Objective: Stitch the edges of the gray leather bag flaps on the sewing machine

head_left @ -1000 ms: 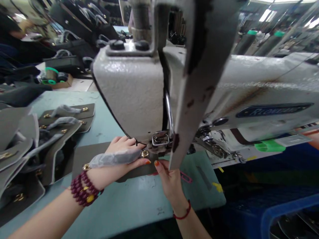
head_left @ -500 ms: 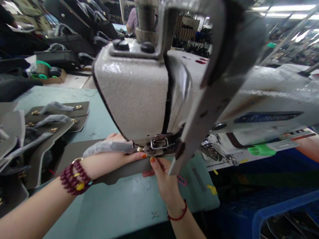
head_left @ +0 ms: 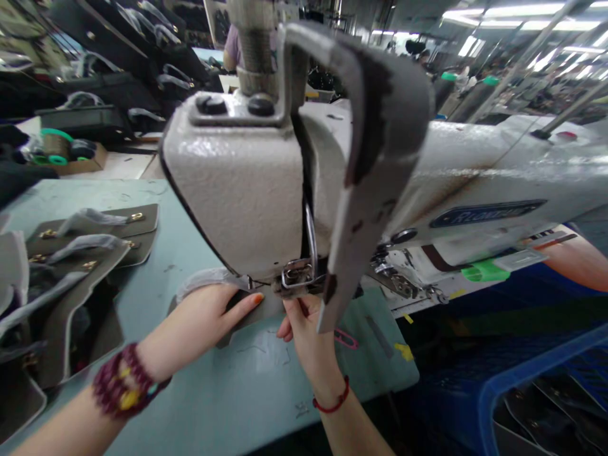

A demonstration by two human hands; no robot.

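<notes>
Head view, matte grey panel [head_left: 266,308], arched, film-wrapped handle [head_left: 205,277]

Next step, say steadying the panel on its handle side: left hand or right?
Left, likely. The left hand lies at the panel right beside the wrapped handle; the right hand is farther from the handle, close under the sewing machine head.

Thread spools [head_left: 57,145] in a cardboard box [head_left: 90,162], ceiling lights [head_left: 525,10] overhead.
</notes>
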